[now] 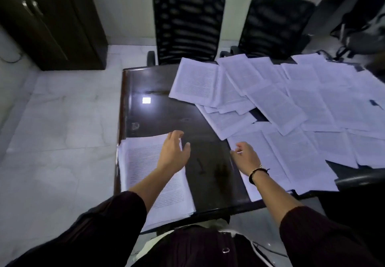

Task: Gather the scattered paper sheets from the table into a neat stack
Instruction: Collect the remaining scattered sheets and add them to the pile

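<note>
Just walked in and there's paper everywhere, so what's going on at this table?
A person is gathering printed white sheets on a dark glossy table. A stack of gathered white sheets lies at the near left corner, with the open left hand over its right edge. The right hand pinches the edge of a loose sheet in the scattered printed sheets that cover the table's right side.

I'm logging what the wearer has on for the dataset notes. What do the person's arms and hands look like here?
Both forearms are bare below dark sleeves pushed up toward the elbows; the fabric looks like a ribbed knit. The right hand has a thin dark band round its wrist. The left hand wears nothing visible.
</note>
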{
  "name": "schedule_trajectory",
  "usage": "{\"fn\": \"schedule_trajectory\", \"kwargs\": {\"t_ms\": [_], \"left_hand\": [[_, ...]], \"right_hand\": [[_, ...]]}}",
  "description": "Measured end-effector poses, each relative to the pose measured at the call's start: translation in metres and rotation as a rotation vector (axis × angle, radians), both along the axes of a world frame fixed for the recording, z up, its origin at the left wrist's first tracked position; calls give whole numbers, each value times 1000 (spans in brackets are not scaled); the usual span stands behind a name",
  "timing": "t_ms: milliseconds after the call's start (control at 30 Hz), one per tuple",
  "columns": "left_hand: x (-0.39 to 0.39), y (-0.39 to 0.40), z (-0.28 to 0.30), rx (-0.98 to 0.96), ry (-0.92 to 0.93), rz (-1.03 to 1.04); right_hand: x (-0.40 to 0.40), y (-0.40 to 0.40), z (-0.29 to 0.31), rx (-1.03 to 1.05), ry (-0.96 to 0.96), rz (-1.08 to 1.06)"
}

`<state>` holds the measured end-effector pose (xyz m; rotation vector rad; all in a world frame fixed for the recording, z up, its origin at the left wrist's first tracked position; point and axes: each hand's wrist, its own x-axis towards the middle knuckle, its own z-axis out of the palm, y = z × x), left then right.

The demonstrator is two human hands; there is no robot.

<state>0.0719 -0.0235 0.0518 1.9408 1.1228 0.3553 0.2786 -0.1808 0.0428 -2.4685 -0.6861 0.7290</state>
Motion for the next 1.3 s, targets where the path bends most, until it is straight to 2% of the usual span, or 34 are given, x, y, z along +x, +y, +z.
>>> {"fn": "schedule_trajectory", "kwargs": {"t_ms": [167,333,500,633,767,900,1033,1200,1300], "left_hand": [[80,-52,-3,-235,-1,-132],[139,-97,-24,-421,158,-112],[179,-135,-40,-499,239,107],[213,-154,-45,-490,214,215],[238,-167,-48,-491,227,293],[258,-179,-43,-445,254,352],[273,-187,-44,-467,289,313],[289,-198,-41,-335,309,321],[297,-202,-41,-397,250,281]], "right_hand": [[76,-65,4,-87,-24,-69],[165,-117,-16,-176,-64,-154],[238,-146,-29,-384,-198,-216],[281,-162,-36,-528,-143,-201],[287,-163,-39,-435,-71,-93],[290,-165,-43,-339,-80,-196],[283,-164,-47,-229,75,-130],[282,-163,-48,-215,-39,-98],[269,-160,-44,-188,71,-13]]}}
